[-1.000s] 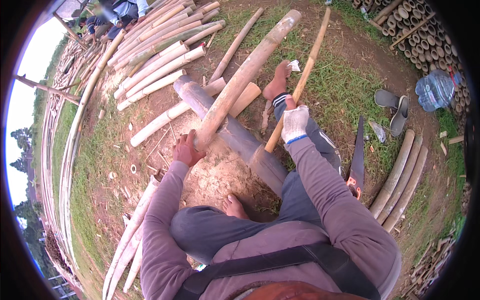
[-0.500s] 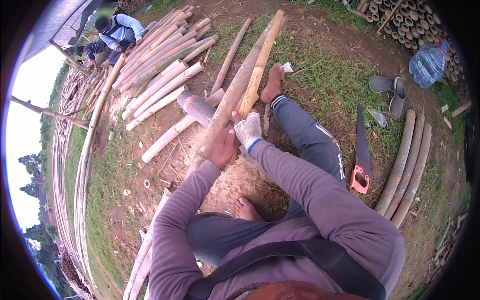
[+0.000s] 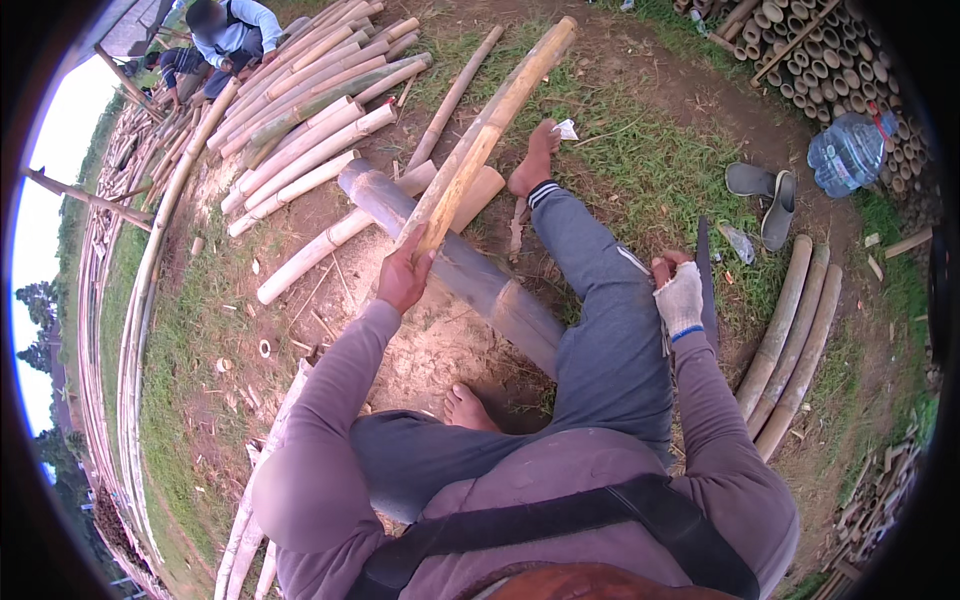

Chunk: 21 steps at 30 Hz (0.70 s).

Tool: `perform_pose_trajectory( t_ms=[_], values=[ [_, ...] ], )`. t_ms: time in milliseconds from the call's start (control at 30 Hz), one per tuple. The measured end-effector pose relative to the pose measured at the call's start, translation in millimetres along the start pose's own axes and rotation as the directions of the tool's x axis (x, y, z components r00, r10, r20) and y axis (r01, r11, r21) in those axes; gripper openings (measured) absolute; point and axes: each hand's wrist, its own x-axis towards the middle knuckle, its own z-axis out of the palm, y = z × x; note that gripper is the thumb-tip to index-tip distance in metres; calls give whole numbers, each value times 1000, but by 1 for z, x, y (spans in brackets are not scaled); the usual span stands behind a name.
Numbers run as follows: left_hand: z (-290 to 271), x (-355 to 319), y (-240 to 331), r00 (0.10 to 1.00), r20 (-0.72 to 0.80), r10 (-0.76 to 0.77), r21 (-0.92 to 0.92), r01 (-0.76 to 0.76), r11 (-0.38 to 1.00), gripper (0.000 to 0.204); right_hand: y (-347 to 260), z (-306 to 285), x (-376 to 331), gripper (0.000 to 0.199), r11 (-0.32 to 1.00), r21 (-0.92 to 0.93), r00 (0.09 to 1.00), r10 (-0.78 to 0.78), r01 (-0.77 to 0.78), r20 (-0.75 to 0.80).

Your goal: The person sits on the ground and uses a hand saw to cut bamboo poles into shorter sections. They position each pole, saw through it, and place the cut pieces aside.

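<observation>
right hand (image 3: 680, 295) hides the saw's (image 3: 703, 270) handle.

Open-air bamboo yard

Peeled poles (image 3: 300, 150) lie in rows on grass and bare earth, cut stubs (image 3: 810, 60) stacked at the far right, a fence (image 3: 110, 300) along the left, another worker (image 3: 235, 30) crouching beyond.

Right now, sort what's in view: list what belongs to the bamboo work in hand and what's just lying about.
In hand:
left hand gripping the split bamboo pole
thick bamboo log under it
right hand on the saw

Lying about:
grey sandals
water jug
bamboo stack
three poles
</observation>
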Motion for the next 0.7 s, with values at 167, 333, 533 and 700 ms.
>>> perform_pose_trajectory(
  t_ms=[167,333,533,700],
  values=[
    [-8,1,4,997,22,-75,-22,76,997,56,112,-22,-65,35,917,-340,971,234,-207,40],
    [-21,-5,6,972,55,-227,-72,231,970,56,113,-28,-96,40,739,-608,869,469,-291,155],
    [-28,3,18,924,94,-371,-73,378,923,58,123,-21,-102,43,714,-613,841,522,-338,143],
    [-20,6,-16,985,6,-170,-27,170,985,58,143,-18,-102,41,721,-620,859,492,-309,143]
  ],
)
